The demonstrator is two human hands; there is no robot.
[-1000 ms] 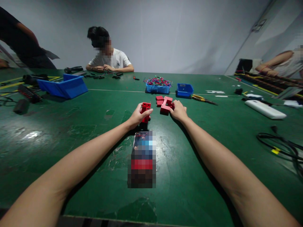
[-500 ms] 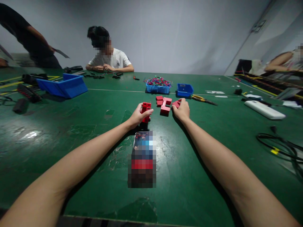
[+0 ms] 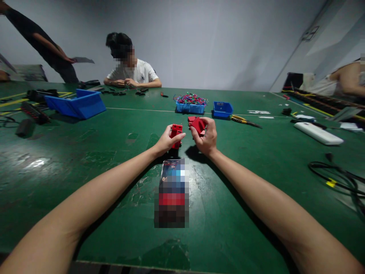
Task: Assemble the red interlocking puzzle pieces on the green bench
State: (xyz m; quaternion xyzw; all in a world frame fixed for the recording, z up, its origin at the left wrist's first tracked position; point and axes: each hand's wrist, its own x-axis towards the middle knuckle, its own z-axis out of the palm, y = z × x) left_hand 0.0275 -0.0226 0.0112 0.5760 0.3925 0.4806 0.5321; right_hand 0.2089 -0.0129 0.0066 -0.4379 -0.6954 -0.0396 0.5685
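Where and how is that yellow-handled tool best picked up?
Probably by its yellow handles, from the near side: the tool lies flat, its dark, narrow end pointing right, and the small blue bin sits close by the handles' left end.

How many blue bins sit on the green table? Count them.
3: a large blue bin at left, a bin heaped with colored wires near the center, and a small bin just right of that.

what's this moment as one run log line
left hand: holds red block | right hand: holds second red block | phone: on green table
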